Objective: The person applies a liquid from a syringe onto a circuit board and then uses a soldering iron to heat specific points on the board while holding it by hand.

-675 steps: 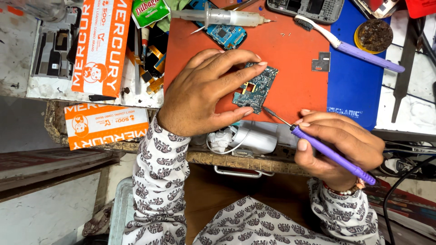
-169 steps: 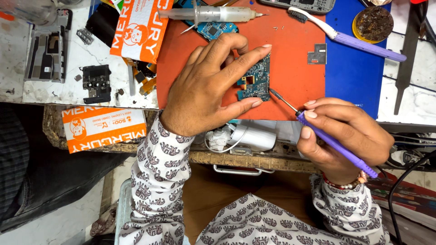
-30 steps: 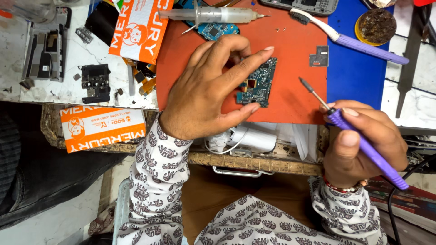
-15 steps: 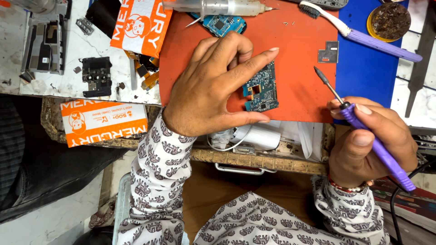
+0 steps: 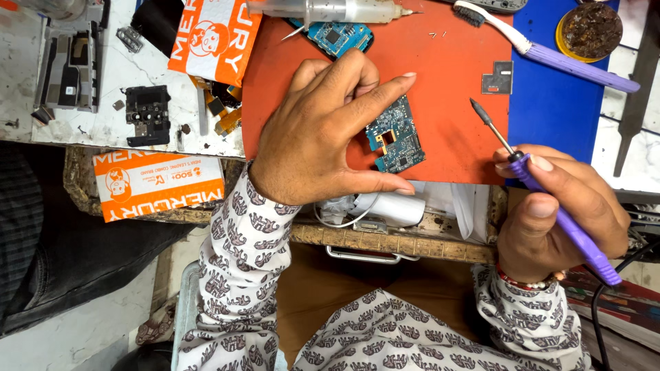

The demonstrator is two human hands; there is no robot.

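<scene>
Since a moment ago the right hand point(image 5: 560, 209) has drawn back off the orange mat point(image 5: 450, 103), so the iron point(image 5: 550, 206) now has its thin metal tip lifted, well apart from the board point(image 5: 397, 136). That hand's fingers are wrapped tight round the iron's smooth purple handle, thumb on top.

The left hand point(image 5: 320, 134) rests on the mat with fingers spread wide in a bracket. The index fingertip touches the board's top edge and the thumb lies along its lower edge, pinning it flat. The board is small, blue-green and irregular in outline, studded with tiny parts and a square cut-out near its middle. It lies near the mat's lower edge, just left of centre.

A second blue board point(image 5: 338, 36) lies near the mat's upper edge, beside a clear plastic syringe point(image 5: 337, 9). A flat dark metal shield point(image 5: 497, 77) sits on the right of the mat. A purple-handled brush point(image 5: 550, 48) crosses onto the blue mat point(image 5: 550, 103), next to a round yellow tin point(image 5: 592, 29) of dark crusted residue.

One orange-and-white carton point(image 5: 214, 38) lies tilted on the white surface point(image 5: 124, 130) left of the mat. Another point(image 5: 159, 182), long and flat, rests at the surface's front edge.
</scene>
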